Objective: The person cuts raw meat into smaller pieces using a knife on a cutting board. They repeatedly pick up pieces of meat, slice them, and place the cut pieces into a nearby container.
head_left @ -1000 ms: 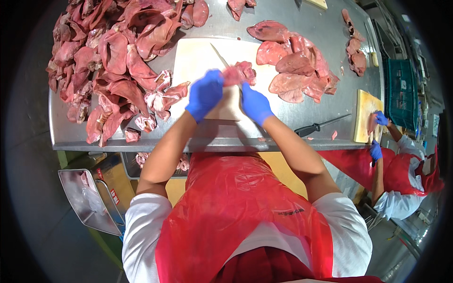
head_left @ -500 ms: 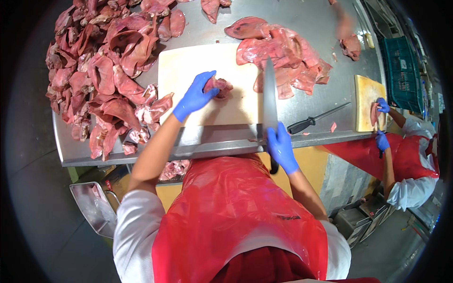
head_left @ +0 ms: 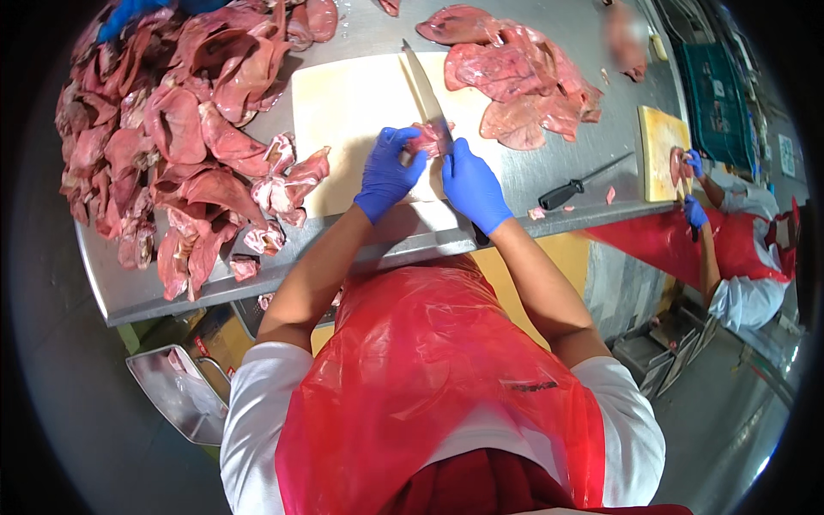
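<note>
Both my hands wear blue gloves over a white cutting board [head_left: 330, 103]. My left hand [head_left: 390, 174] is closed on a small pink piece of meat [head_left: 421, 142], pressing it near the board's front. My right hand [head_left: 474, 184] grips a long knife [head_left: 422, 84], its blade pointing away and lying against the meat's right side. How deep the edge sits in the meat is hidden. A big heap of raw meat pieces [head_left: 180, 129] is left of the board. Flat, trimmed-looking meat slices [head_left: 515, 73] overlap at its right.
A black-handled sharpening steel [head_left: 564, 193] and small scraps lie right of the board on the metal table [head_left: 403, 239]. Farther right, another person works at a yellowish board [head_left: 654, 163] beside a green crate [head_left: 719, 107]. Blue material [head_left: 129, 15] shows over the heap. A metal bin [head_left: 176, 395] stands below left.
My right hand has brought the knife left and forward, from beside the board onto the meat. My left hand still holds the meat, slightly farther right. Blue material has appeared above the heap.
</note>
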Demonstrator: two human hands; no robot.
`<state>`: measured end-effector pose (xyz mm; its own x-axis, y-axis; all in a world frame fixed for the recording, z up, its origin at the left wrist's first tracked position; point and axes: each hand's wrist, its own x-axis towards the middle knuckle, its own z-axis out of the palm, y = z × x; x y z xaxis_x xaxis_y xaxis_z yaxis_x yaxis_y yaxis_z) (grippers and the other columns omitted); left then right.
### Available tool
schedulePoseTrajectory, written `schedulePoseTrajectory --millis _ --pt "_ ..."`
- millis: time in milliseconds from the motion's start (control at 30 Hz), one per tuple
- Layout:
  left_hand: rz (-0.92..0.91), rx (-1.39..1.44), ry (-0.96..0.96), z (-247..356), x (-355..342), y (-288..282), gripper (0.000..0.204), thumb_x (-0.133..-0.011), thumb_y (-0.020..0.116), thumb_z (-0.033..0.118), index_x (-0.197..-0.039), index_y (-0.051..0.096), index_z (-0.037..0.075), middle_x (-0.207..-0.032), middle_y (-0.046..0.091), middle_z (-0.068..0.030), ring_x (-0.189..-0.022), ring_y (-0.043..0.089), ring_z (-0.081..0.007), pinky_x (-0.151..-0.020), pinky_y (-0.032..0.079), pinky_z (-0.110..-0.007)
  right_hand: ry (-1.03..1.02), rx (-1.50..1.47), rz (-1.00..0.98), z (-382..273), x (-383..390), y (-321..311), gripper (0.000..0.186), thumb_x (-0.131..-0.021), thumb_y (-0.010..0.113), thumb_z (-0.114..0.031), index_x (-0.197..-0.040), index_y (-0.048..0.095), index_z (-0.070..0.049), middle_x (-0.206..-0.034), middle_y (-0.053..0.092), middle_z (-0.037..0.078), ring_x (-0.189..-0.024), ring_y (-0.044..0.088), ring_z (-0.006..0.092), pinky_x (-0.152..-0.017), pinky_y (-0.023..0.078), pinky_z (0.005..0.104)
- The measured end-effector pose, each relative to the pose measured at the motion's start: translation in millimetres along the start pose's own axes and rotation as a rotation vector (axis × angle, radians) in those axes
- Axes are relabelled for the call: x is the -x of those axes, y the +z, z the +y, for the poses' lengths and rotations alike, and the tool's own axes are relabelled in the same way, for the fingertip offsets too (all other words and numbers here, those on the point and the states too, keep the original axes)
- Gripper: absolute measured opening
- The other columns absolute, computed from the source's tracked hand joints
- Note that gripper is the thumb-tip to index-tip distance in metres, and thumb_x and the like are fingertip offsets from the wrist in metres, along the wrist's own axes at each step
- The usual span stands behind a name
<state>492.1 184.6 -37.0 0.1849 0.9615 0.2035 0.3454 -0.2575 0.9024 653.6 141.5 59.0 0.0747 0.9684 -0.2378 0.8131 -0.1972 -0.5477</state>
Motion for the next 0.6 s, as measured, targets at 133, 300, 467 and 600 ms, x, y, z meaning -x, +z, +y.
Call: schedulePoseTrajectory --millis 133,300,467,600 --pt "-0.034 0.001 0.052 -3 -3 2 0.026 -0.081 0.070 0.012 -0.105 0.059 0.013 -0.094 0.058 -0.0107 -0.079 0.061 -0.0284 -0.070 0.051 -0.039 0.067 0.102 -0.110 20 72 -3 0.028 -0.098 0.051 -0.021 -0.111 0.045 0.003 -0.077 0.061 0.034 -0.074 0.061 0.0532 -0.065 0.046 0.0622" --pt "-0.102 0.056 -0.013 1 2 6 0.032 -0.080 0.073 0.016 -0.108 0.059 0.011 -0.100 0.060 -0.0099 -0.073 0.062 -0.0255 -0.068 0.052 -0.037 0.075 0.002 -0.141 40 52 20 0.033 -0.096 0.051 -0.020 -0.117 0.044 0.004 -0.078 0.062 0.035 -0.075 0.061 0.0528 -0.067 0.047 0.0612" --pt "0.002 -0.033 -0.034 -12 -52 4 0.052 -0.077 0.080 0.023 -0.120 0.056 0.004 -0.105 0.060 -0.0138 -0.092 0.062 -0.0262 -0.079 0.053 -0.038 -0.023 -0.006 -0.060 23 -41 36 0.030 -0.095 0.050 -0.022 -0.114 0.046 0.001 -0.080 0.064 0.032 -0.076 0.063 0.0516 -0.069 0.049 0.0597" --pt "0.061 -0.131 0.012 -23 -62 10 0.058 -0.080 0.081 0.027 -0.124 0.054 0.002 -0.115 0.060 -0.0144 -0.095 0.063 -0.0220 -0.080 0.053 -0.035 0.076 -0.108 -0.238 39 11 23 0.026 -0.097 0.048 -0.023 -0.109 0.044 0.000 -0.080 0.063 0.033 -0.079 0.062 0.0543 -0.073 0.047 0.0626"
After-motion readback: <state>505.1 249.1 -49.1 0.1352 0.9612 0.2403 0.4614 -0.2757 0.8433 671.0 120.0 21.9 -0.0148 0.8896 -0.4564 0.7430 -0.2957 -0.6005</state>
